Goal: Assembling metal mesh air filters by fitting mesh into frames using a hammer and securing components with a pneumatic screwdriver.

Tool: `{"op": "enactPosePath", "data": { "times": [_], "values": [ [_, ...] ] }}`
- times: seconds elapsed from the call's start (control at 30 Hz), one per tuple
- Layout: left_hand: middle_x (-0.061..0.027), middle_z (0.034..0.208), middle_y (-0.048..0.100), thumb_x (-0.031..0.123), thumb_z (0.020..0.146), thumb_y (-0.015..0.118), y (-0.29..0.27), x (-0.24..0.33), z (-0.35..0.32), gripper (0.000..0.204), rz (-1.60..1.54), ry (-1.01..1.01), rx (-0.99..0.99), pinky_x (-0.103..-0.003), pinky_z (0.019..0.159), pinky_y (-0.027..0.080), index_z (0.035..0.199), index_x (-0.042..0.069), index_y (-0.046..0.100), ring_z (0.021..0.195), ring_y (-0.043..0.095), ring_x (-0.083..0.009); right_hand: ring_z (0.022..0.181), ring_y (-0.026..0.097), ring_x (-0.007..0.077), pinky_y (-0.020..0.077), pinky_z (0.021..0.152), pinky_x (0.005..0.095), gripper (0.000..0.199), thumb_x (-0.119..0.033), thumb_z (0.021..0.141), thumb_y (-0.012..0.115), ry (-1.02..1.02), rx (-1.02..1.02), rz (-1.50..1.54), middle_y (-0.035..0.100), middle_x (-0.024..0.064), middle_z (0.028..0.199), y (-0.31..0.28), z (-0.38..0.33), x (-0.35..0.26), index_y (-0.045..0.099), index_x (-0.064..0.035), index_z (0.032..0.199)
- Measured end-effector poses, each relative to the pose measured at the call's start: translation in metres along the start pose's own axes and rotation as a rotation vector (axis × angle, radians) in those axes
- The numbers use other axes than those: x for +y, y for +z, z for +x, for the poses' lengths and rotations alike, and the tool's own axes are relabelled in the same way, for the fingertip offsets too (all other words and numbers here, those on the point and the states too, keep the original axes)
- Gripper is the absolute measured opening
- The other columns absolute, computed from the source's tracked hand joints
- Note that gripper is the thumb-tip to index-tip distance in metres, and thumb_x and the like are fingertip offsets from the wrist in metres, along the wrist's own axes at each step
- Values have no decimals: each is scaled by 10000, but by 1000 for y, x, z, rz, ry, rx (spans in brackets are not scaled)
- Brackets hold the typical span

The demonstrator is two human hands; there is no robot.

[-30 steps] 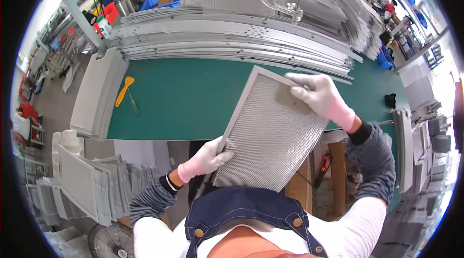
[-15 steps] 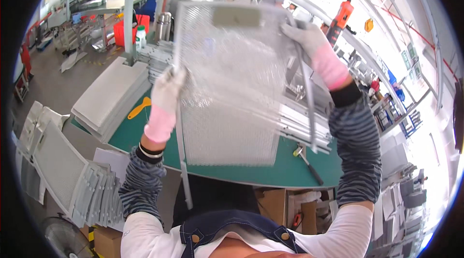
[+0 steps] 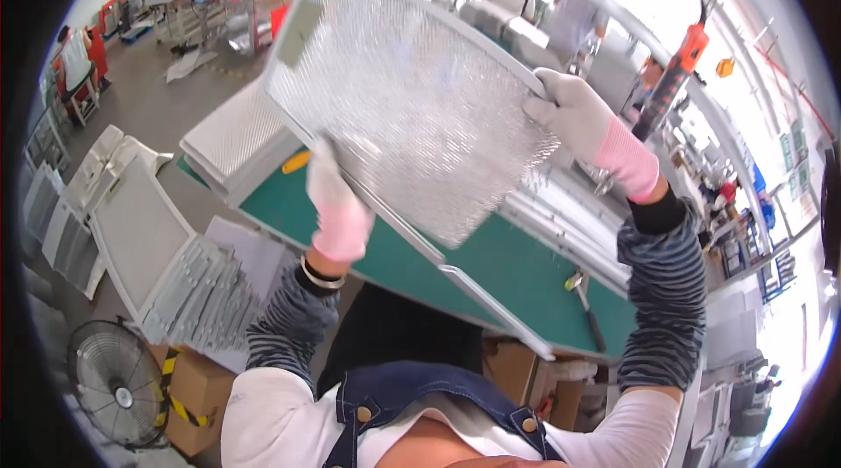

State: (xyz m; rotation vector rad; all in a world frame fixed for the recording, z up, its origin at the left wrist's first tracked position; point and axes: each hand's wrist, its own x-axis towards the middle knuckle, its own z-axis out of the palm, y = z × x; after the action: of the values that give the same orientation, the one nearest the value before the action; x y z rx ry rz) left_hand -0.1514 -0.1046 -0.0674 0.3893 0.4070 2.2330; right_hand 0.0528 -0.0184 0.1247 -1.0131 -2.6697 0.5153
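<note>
Mesh panel newly slanted, left hand and right hand fingers clamped on it; cardboard box, contents hidden

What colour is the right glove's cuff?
Pink right glove's cuff; it shows best in the head view.

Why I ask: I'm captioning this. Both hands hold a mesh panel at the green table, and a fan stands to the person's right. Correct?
Not quite: the head view shows the fan to the person's left. The left hand and right hand hold the mesh panel at the green table.
</note>
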Motion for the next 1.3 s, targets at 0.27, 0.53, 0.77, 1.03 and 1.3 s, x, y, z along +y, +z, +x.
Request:
{"op": "enactPosePath", "data": {
  "times": [0.27,0.53,0.77,1.03,1.3],
  "values": [
    [-65,968,608,189,1019,451,-44,-41,-66,190,131,-219,-148,-329,798,481,1068,30,541,865,594,-176,703,631,198,505,642,332,238,-185,929,568,-14,441,-153,655,107,784,55,-73,67,599,-7,1083],
    [-113,873,644,215,871,676,56,26,23,381,1286,87,-883,-280,705,476,1088,-83,578,762,580,-111,953,651,371,516,844,426,535,-361,851,608,93,68,396,635,273,1027,137,-140,75,516,55,1176],
    [-141,748,582,290,847,662,25,-71,-2,381,1365,-764,-1891,-350,687,457,989,-56,589,714,553,-205,1143,558,392,463,964,418,547,-410,951,539,144,-1065,660,594,249,1181,162,-214,50,528,37,1266],
    [-195,803,638,254,960,521,61,-82,-38,297,1548,-881,-2080,-400,706,509,1012,-35,563,770,646,-339,625,647,305,504,592,416,322,-359,882,643,214,-60,-171,592,142,607,138,-244,125,595,-46,827],
    [-188,725,602,111,873,597,46,-53,-45,140,1556,-679,-1869,-408,673,481,927,-17,584,705,631,-340,614,583,318,477,619,395,285,-233,949,543,161,-352,367,546,196,663,147,-206,116,559,30,843]
  ]
}}
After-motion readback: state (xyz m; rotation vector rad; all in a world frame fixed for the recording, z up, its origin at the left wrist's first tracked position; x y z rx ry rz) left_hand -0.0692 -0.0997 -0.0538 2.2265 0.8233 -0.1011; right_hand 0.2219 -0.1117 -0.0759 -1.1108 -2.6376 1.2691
